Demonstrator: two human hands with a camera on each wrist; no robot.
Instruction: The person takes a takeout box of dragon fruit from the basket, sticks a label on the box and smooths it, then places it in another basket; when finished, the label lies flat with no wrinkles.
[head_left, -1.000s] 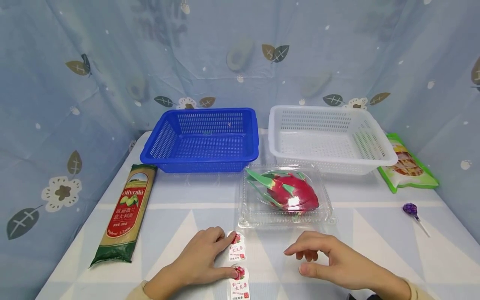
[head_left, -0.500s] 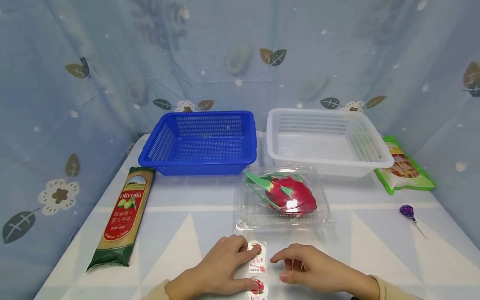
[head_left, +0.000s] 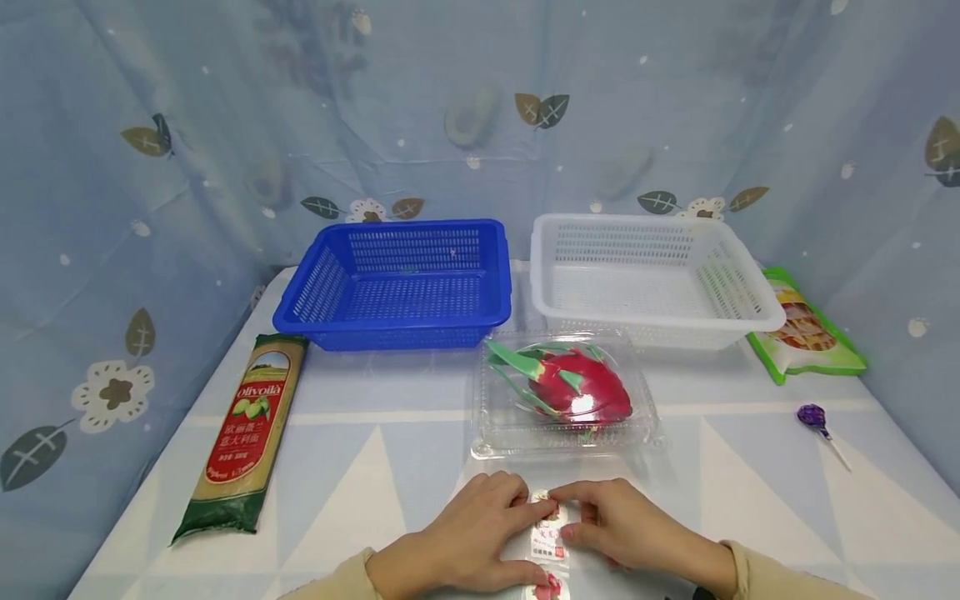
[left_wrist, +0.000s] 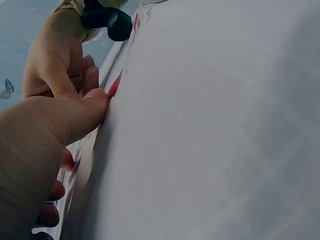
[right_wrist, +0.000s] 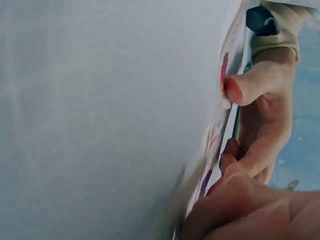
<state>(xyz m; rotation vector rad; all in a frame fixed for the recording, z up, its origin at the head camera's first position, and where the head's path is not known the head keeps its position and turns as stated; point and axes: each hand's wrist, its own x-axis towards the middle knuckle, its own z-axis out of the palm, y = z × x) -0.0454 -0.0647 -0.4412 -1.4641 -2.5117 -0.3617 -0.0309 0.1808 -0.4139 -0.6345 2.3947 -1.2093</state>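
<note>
Looks early: the closer label (head_left: pixel 547 542) and the farther label (head_left: pixel 552 587) both lie on the tabletop (head_left: pixel 337 450), on the person's side of the clear box (head_left: pixel 517 443), and neither looks lifted free
The left hand's (head_left: pixel 480 533) index finger and thumb are nearly straight and spread apart, touching one label each; the right hand's (head_left: pixel 622 529) index finger and thumb are narrowly parted at the closer label's edge, whether pinching I cannot tell; the box, with no label seen on it, appears closed over the dragon fruit (head_left: pixel 581 387)
</note>
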